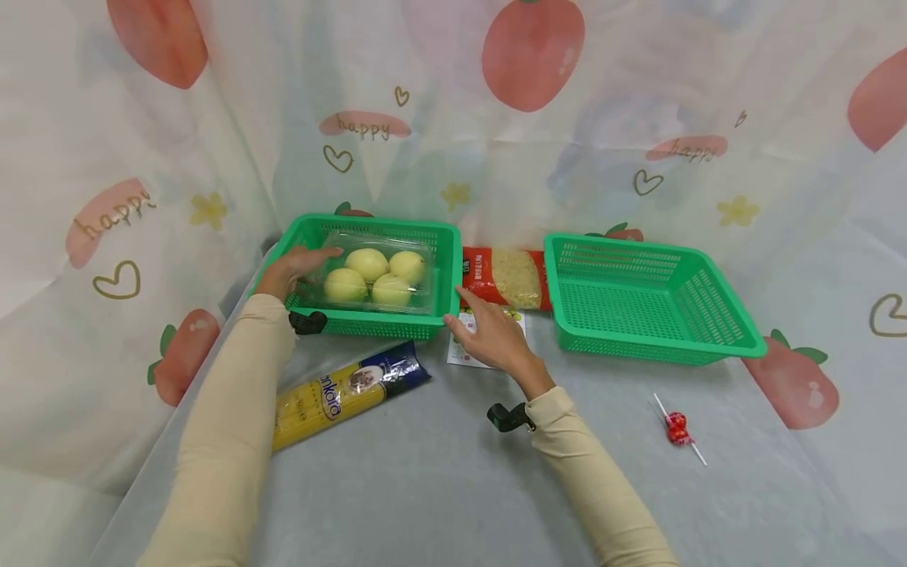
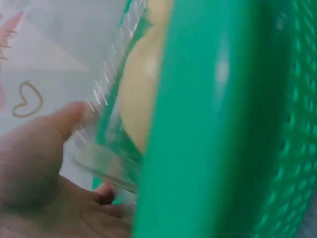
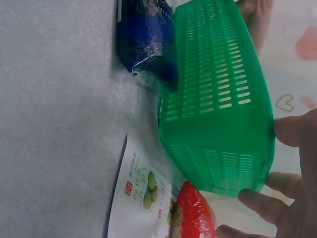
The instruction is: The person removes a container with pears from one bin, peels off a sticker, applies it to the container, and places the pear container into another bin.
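In the left basket (image 1: 372, 319), left hand (image 1: 291, 266) grips a clear box (image 1: 429, 285) of four fruits (image 1: 368, 264). Right hand (image 1: 492, 335): fingers spread against the rim (image 1: 457, 264).

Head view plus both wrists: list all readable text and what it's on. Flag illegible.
"happy": patterned backdrop, three times in the head view.
"ankara": yellow and blue pasta pack, fourth letter uncertain; smaller print too small to read.
Red-ended bag: pale characters on red, too small to read.
White printed packet: small characters and red stamps, too blurred to read.
Left green basket, clear box: no text visible.
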Motion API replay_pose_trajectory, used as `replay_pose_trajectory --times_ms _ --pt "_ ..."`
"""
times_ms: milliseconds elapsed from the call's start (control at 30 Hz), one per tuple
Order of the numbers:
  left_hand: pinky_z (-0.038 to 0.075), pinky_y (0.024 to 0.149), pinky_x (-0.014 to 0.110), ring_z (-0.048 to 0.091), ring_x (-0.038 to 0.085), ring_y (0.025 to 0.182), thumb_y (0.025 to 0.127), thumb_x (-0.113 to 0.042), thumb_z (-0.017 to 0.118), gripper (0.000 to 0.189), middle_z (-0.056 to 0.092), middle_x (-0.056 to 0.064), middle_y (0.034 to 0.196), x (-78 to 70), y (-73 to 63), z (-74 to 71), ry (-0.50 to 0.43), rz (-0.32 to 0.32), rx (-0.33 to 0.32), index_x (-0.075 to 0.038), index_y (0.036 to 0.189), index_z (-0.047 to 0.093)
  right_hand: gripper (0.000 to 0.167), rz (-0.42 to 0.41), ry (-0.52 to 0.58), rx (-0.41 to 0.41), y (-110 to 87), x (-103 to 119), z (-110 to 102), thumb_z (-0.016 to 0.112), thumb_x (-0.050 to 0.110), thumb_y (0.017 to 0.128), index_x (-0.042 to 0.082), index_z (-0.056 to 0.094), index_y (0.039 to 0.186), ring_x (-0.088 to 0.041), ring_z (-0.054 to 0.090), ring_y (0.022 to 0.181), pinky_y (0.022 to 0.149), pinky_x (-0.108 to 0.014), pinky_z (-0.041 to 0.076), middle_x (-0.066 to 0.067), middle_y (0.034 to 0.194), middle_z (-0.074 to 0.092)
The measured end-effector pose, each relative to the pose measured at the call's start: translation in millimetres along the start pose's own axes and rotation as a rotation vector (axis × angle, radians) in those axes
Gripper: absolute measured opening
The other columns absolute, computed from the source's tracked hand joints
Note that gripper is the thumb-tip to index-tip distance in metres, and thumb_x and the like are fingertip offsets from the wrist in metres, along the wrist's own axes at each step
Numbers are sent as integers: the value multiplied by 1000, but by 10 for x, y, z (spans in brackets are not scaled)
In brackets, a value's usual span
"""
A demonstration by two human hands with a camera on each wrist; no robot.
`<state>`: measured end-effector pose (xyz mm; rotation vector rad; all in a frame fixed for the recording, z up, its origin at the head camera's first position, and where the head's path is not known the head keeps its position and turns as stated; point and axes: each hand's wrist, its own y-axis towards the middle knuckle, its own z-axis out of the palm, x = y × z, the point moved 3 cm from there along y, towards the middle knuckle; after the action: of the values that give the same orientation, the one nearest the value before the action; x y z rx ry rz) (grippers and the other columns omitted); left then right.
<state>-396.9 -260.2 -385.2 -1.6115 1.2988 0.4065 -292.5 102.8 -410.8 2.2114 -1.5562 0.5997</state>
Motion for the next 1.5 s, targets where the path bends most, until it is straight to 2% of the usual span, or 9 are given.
replay_pose_trajectory --times_ms 133,233,400,533,700,900,1167,1300,1500 --pt "35 121 64 24 53 156 106 -55 51 100 -3 23 176 -12 -38 19 -137 84 -37 -7 169 -10 74 -2 -9 -11 7 35 14 53 59 105 26 34 168 -34 46 150 113 -67 43 -3 165 47" --pt "50 109 56 35 49 153 104 -55 55 84 13 22 175 2 -75 32 -197 119 -96 -10 166 19 74 -15 -11 -9 6 52 23 52 59 105 25 33 168 -34 46 150 113 -66 44 -2 166 46" --pt "55 61 33 67 38 123 102 -58 58 47 44 19 146 33 -158 28 -209 156 -204 -15 118 46 71 -14 -18 -29 -21 43 1 53 57 105 25 37 166 -33 46 150 115 -64 42 -1 167 44" --pt "50 52 29 73 19 87 100 -60 59 45 47 7 120 -20 -242 -14 -212 183 -269 -19 99 42 68 9 -17 -59 -41 10 -56 55 54 106 23 41 165 -32 45 151 115 -64 42 -1 167 44" --pt "57 52 32 70 13 74 98 -60 62 46 42 15 158 -151 -452 -94 -276 225 -303 -18 99 43 65 28 -6 -76 -57 -32 -117 56 50 107 21 42 164 -33 44 151 117 -65 40 -3 166 46" --pt "57 50 30 74 9 76 99 -56 63 45 23 14 176 -271 -759 -76 -335 293 -292 -17 99 40 64 52 -8 -73 -155 -195 -161 56 46 108 15 44 162 -33 43 152 120 -61 39 -8 165 47" --pt "64 72 31 68 13 95 102 -53 61 41 43 9 157 -278 -1196 107 -430 353 -272 -14 102 48 58 32 -51 -56 -327 -547 -181 66 27 106 6 50 157 -40 48 147 118 -61 41 -17 159 52" --pt "63 76 29 65 20 111 104 -50 61 38 44 2 152 -170 -1473 294 -517 348 -205 -13 108 51 56 32 -65 -43 -394 -694 -171 68 23 104 4 53 154 -42 48 145 117 -62 41 -21 156 54" --pt "54 59 23 65 21 120 106 -42 62 28 44 8 154 143 -1862 704 -574 339 -179 -16 105 51 50 -59 -50 -63 -450 -855 -129 70 17 102 -1 59 148 -44 53 139 113 -61 45 -25 147 60"
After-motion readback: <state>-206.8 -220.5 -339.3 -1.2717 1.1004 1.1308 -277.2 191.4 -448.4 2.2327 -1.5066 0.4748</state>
